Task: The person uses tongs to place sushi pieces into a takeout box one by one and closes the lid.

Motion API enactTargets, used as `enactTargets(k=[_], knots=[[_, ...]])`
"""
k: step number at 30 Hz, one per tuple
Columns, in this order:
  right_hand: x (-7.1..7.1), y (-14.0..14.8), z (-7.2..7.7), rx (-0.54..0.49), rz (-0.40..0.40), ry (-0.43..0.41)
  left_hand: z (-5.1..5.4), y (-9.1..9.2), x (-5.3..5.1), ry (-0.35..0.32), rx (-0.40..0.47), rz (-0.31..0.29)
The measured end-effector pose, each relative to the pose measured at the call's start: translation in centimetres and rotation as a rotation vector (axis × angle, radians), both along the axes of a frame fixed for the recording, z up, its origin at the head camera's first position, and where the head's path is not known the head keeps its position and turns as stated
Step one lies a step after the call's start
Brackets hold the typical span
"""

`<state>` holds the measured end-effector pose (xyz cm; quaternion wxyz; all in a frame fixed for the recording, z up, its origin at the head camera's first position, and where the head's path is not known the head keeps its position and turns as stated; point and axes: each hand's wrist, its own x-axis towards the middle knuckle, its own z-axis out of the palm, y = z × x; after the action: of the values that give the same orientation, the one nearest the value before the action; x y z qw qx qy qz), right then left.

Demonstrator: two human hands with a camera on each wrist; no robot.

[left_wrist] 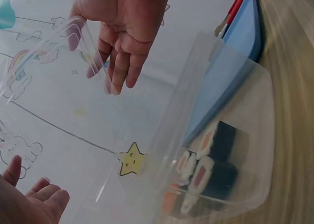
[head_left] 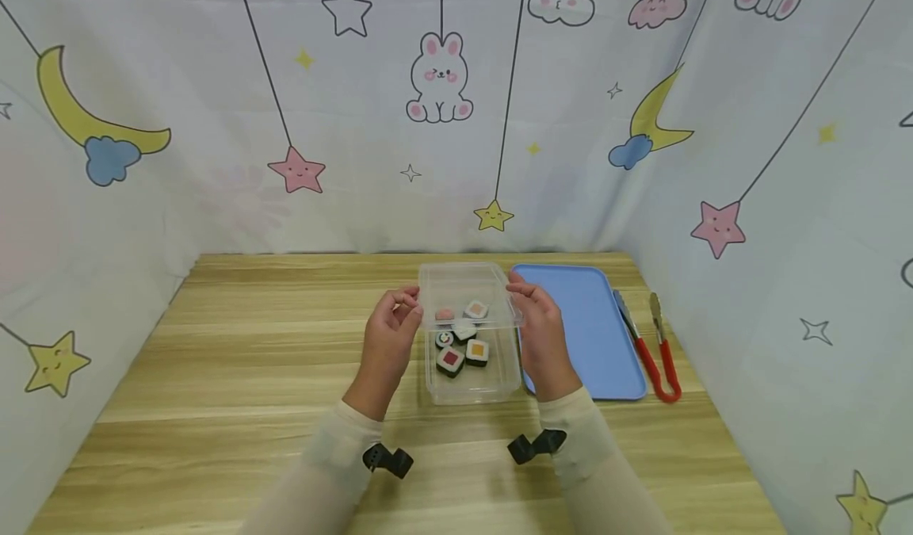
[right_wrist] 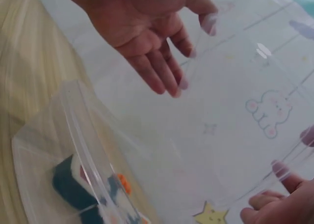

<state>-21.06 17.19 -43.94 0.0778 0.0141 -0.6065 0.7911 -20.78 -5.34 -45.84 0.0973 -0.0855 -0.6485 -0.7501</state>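
A clear plastic lid (head_left: 456, 283) hangs tilted above a clear plastic box (head_left: 474, 397), held along both sides. My left hand (head_left: 388, 329) pinches the lid's left edge between thumb and fingers. On the opposite edge my right hand (head_left: 544, 337) grips it the same way, also seen in the left wrist view as the upper hand (left_wrist: 127, 27). Several sushi pieces sit inside the box, among them a red-centred roll (head_left: 450, 361) and a yellow-centred roll (head_left: 477, 351). The lid covers the box's far part, where a pink piece (head_left: 445, 314) shows through.
Right of the box lies a blue tray (head_left: 588, 337), partly behind my right hand. Tongs with red handles (head_left: 666, 370) rest along the tray's right side. The wooden table (head_left: 271, 345) ends at a patterned curtain (head_left: 371, 210) at the back and sides.
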Motion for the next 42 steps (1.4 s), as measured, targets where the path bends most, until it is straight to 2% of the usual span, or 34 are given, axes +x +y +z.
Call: enactTargets(k=[6,15,20,24,27,35,38,42], knots=[[0.2,0.9,-2.1,0.048,0.062,0.02,-2.5,0.5,0.3,0.012,0.055,-0.024],[-0.2,1.6,-6.5,0.191,0.047,0.032,-6.2,0.9,0.5,0.037,0.014,-0.001],[-0.1,1.8,-7.8,0.183,0.052,0.083,-7.5,1.0,0.6,0.057,-0.027,-0.007],[0.2,1.9,-8.7,0.179,0.05,0.103,-8.0,1.1,0.7,0.059,-0.083,-0.005],[0.2,2.0,-9.3,0.177,0.051,0.12,-8.1,1.1,0.7,0.063,-0.093,-0.006],[0.7,2.1,-9.9,0.198,0.059,0.113,-8.0,1.1,1.2,0.053,-0.172,-0.01],[0.8,2.1,-9.9,0.207,0.058,0.117,-7.6,1.0,1.5,0.056,-0.227,-0.018],[1.0,2.1,-9.7,0.282,0.033,0.116,-7.3,0.7,1.7,0.047,-0.379,0.002]])
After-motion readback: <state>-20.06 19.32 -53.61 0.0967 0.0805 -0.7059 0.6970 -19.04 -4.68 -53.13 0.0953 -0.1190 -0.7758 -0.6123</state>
